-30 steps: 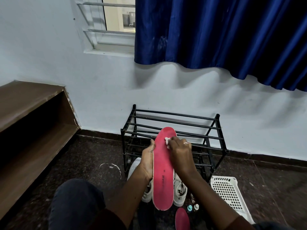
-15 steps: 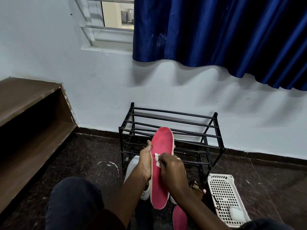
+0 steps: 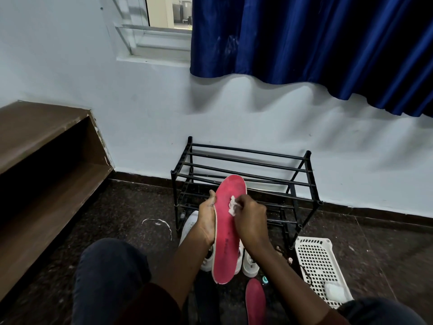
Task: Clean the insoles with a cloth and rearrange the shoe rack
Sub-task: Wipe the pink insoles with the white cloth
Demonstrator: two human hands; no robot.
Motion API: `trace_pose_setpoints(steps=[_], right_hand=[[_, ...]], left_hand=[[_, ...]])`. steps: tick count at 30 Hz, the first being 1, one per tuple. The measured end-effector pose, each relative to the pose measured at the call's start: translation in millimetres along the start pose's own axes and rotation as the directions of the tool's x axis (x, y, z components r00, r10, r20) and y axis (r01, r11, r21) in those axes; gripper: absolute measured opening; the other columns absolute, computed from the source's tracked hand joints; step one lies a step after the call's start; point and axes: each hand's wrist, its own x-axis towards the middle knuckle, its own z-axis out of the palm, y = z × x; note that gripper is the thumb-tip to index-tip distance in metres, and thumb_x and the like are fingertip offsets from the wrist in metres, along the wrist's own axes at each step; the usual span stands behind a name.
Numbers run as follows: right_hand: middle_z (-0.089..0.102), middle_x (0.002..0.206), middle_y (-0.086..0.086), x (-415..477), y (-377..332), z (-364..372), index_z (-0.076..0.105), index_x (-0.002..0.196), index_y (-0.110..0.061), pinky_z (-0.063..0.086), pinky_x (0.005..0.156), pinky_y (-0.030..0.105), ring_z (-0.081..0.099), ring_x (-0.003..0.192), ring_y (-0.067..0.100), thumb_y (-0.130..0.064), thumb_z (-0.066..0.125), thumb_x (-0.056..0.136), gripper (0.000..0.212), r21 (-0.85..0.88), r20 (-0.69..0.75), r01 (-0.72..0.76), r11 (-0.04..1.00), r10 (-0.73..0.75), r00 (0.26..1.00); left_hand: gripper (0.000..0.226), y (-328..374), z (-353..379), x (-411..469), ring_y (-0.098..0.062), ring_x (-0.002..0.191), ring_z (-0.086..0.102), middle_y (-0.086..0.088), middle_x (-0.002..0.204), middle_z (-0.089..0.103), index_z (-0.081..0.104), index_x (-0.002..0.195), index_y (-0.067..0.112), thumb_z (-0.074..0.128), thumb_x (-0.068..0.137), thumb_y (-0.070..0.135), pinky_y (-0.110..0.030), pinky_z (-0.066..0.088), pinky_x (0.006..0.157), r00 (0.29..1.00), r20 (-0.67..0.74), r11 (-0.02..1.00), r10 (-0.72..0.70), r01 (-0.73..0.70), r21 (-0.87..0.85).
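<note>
Red foam insole, likely light and bendy: left hand grips its edge; right hand pinches cloth.

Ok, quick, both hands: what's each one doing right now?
Left hand: grips the pink insole by its edge.
Right hand: pinches a white cloth against that insole.

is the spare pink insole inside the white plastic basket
No, the spare pink insole lies on the dark floor beside the white plastic basket.
</note>
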Motion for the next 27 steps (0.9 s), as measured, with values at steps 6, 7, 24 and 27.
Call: trace_pose_setpoints(steps=[6, 7, 24, 27], right_hand=[[0.068, 0.084, 0.001, -6, 4, -19, 0.073, 0.090, -0.013, 0.045, 0.066, 0.015, 0.062, 0.079, 0.011, 0.001, 0.067, 0.074, 0.022, 0.179, 0.312, -0.064, 0.982, 0.005, 0.950], [0.070, 0.087, 0.000, -3, 2, -23, 0.074, 0.094, -0.014, 0.045, 0.069, 0.013, 0.063, 0.082, 0.011, 0.002, 0.068, 0.074, 0.027, 0.215, 0.266, -0.059, 0.975, -0.001, 0.964], [0.064, 0.087, 0.015, -28, -7, -1, 0.075, 0.078, -0.004, 0.033, 0.068, 0.007, 0.065, 0.073, 0.024, 0.011, 0.053, 0.062, 0.031, 0.008, 0.208, 0.386, 0.922, -0.379, 0.902], [0.066, 0.079, 0.011, -30, -1, 4, 0.075, 0.075, -0.004, 0.034, 0.068, 0.003, 0.065, 0.068, 0.021, 0.010, 0.052, 0.059, 0.032, 0.112, 0.206, 0.381, 0.918, -0.397, 0.895]], left_hand=[[0.068, -6, -5, 2, -0.028, 0.075, 0.070, -0.017, 0.087, 0.071, 0.061, 0.104, 0.000, 0.024, 0.095, 0.056, -0.035, 0.055, 0.073, 0.999, -0.033, 1.000, 0.014, -0.015, -0.020], [0.068, -6, -4, 2, -0.028, 0.074, 0.070, -0.017, 0.086, 0.071, 0.063, 0.100, 0.000, 0.024, 0.095, 0.056, -0.034, 0.056, 0.070, 1.000, 0.010, 0.999, 0.011, -0.011, -0.047], [0.063, -6, 10, -15, -0.036, 0.101, 0.066, -0.025, 0.118, 0.062, 0.068, 0.103, -0.011, 0.038, 0.087, 0.042, -0.044, 0.052, 0.086, 0.977, 0.198, 0.980, -0.073, 0.108, -0.168], [0.056, -6, 11, -14, -0.033, 0.075, 0.071, -0.026, 0.090, 0.070, 0.072, 0.081, -0.013, 0.039, 0.082, 0.033, -0.039, 0.059, 0.059, 0.985, 0.165, 0.985, -0.056, 0.082, -0.150]])
